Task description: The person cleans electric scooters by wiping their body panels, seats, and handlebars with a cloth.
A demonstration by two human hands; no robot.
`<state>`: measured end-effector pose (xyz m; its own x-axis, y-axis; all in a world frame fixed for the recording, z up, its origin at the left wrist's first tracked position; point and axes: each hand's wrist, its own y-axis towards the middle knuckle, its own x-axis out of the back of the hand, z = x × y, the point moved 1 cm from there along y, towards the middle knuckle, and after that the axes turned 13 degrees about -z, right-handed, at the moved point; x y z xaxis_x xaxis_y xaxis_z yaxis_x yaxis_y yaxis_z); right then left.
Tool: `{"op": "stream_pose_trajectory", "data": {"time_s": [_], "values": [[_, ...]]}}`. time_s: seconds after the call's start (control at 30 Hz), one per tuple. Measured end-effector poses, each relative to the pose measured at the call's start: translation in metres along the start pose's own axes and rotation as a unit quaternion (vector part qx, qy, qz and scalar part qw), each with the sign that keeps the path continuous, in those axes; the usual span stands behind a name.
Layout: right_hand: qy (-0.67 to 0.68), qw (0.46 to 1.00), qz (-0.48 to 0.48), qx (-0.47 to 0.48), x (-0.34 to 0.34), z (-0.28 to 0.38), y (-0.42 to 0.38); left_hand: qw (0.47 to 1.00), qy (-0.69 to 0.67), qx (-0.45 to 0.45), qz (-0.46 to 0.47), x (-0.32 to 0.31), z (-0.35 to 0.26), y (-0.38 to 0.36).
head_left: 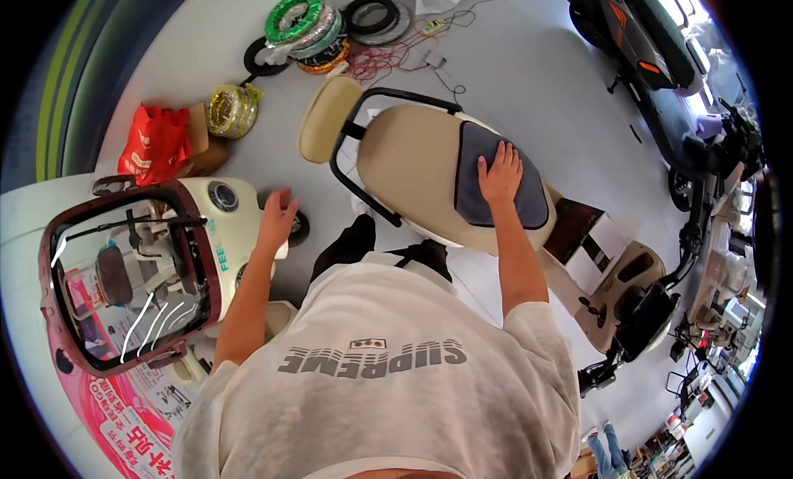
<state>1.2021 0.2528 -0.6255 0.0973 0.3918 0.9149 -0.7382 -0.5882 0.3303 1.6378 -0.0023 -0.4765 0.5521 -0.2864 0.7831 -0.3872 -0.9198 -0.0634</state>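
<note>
My right hand lies flat on a dark grey pad, fingers stretched out. This pad covers the front part of a beige scooter seat. At the seat's rear are a black rail and a tan backrest. My left hand hangs in the air to the left, its fingers loosely bent and apart, with nothing seen in it. Below and near it are a small black wheel and the cream body of a small cabin vehicle.
A carton stands on the scooter's footboard, before the handlebars. Tyres, wrapped rings and red cable lie at the back. A red bag is left; a dark scooter stands right. Another person's legs show lower right.
</note>
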Motion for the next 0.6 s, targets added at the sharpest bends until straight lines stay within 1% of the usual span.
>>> {"op": "stream_pose_trajectory", "data": {"time_s": [0.07,0.13,0.2,0.27,0.3,0.33,0.37,0.4,0.47,0.5,0.57,0.6], "values": [[-0.001,1.0,-0.003,0.002,-0.015,0.02,0.014,0.996,0.008,-0.085,-0.033,0.004,-0.047,0.052],[-0.003,1.0,0.018,0.005,-0.021,0.043,0.029,0.98,0.002,-0.192,-0.055,-0.005,-0.085,0.103],[-0.014,1.0,0.025,0.001,-0.028,0.074,0.04,0.937,0.047,-0.338,-0.077,-0.024,-0.114,0.144],[-0.028,0.999,0.037,-0.005,-0.033,0.111,0.043,0.911,0.09,-0.401,-0.043,-0.05,-0.128,0.173],[-0.022,1.0,0.019,0.001,-0.036,0.13,0.043,0.909,0.081,-0.406,-0.04,-0.058,-0.136,0.18],[-0.016,1.0,0.004,0.011,-0.042,0.149,0.045,0.945,0.063,-0.321,0.024,-0.062,-0.141,0.185],[-0.006,1.0,0.013,0.008,-0.049,0.168,0.044,0.969,0.046,-0.227,0.091,-0.065,-0.139,0.184],[-0.011,1.0,0.021,0.011,-0.052,0.185,0.042,0.97,0.041,-0.22,0.096,-0.067,-0.133,0.182],[0.002,0.999,0.021,0.032,-0.061,0.222,0.043,0.986,-0.059,-0.118,0.099,-0.069,-0.123,0.19],[-0.001,0.999,0.026,0.026,-0.063,0.24,0.041,0.985,-0.058,-0.118,0.107,-0.07,-0.12,0.195],[0.018,0.996,0.077,0.041,-0.065,0.271,0.033,0.98,-0.095,-0.108,0.136,-0.075,-0.115,0.197],[0.013,0.996,0.08,0.038,-0.067,0.284,0.025,0.977,-0.117,-0.104,0.148,-0.076,-0.114,0.198]]}}
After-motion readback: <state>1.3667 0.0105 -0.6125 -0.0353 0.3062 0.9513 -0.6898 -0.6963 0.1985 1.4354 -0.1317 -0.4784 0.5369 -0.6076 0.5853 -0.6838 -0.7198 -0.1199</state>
